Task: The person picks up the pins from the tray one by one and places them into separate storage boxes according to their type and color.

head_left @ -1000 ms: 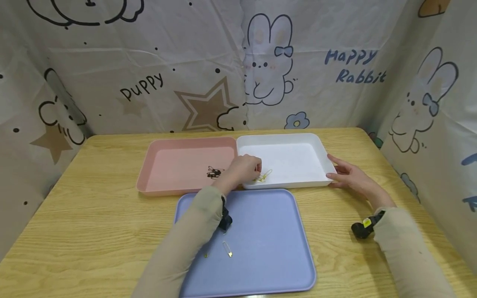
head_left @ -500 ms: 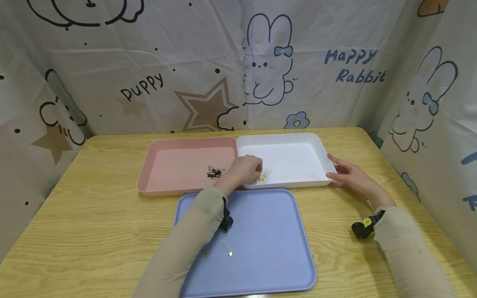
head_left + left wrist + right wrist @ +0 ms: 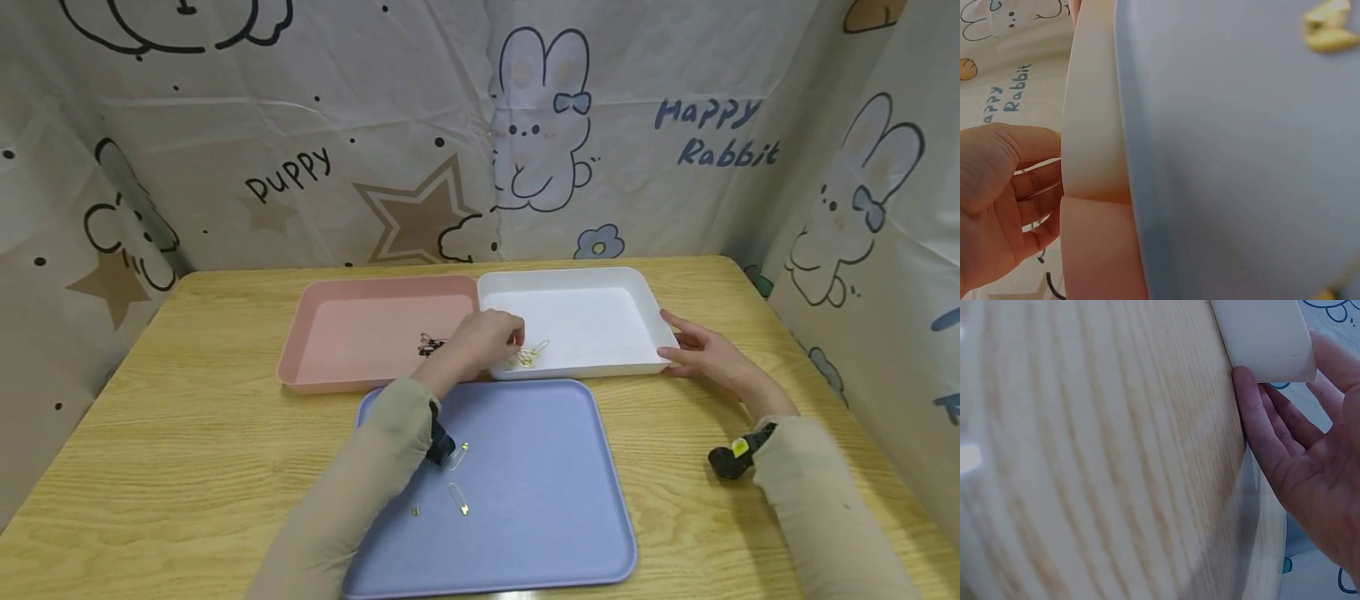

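My left hand (image 3: 483,337) reaches over the near left corner of the white tray (image 3: 592,312), fingers bent down beside several gold safety pins (image 3: 529,358). In the left wrist view the tray wall hides its fingertips, so I cannot tell whether they hold a pin. At the white tray's right end, my right hand (image 3: 705,358) grips the near corner, thumb low at the front and fingers along the side wall. More gold safety pins (image 3: 460,500) lie spread on the blue tray (image 3: 540,517) below the left forearm.
A pink tray (image 3: 367,317) stands against the white tray's left side, holding a small pile of black safety pins (image 3: 430,344) partly covered by the left hand. All three trays rest on a wooden table (image 3: 187,433), with a printed cloth (image 3: 300,225) behind.
The left wrist and forearm have shifted slightly left, uncovering another gold safety pin on the blue tray and covering part of the black pile. The right hand has stayed at the white tray.
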A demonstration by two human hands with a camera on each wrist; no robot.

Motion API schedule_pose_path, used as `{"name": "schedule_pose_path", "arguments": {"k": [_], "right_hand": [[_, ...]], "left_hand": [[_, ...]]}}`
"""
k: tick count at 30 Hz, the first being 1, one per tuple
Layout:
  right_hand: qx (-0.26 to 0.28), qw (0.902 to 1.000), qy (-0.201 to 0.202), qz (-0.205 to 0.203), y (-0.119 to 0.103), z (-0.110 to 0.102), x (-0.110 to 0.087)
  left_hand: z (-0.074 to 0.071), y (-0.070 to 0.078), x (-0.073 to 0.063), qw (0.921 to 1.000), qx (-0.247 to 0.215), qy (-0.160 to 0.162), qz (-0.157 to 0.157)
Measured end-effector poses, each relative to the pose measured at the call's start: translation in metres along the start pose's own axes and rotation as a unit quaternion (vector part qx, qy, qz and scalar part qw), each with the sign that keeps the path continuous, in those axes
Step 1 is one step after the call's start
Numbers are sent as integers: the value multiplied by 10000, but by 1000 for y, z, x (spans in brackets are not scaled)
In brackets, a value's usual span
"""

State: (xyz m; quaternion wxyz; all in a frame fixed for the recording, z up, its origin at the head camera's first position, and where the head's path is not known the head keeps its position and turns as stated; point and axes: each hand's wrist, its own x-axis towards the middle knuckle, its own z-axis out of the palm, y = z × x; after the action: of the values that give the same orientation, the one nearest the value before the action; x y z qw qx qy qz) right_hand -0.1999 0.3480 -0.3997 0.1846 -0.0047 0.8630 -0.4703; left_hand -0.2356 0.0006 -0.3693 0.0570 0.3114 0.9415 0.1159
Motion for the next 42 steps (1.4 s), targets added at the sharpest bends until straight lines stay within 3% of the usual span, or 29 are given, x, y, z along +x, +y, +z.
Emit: {"name": "schedule_pose_path", "arguments": {"k": [16, 29, 42], "right_hand": [[-20, 10000, 46, 44, 0, 0, 0], [24, 10000, 1, 33, 0, 0, 0], [-36, 10000, 22, 45, 2, 1, 1]], "left_hand": [[-15, -7, -39, 9995, -75, -86, 301], [-16, -11, -70, 9977, 26, -132, 665], [-7, -14, -96, 9948, -137, -825, 579]]}}
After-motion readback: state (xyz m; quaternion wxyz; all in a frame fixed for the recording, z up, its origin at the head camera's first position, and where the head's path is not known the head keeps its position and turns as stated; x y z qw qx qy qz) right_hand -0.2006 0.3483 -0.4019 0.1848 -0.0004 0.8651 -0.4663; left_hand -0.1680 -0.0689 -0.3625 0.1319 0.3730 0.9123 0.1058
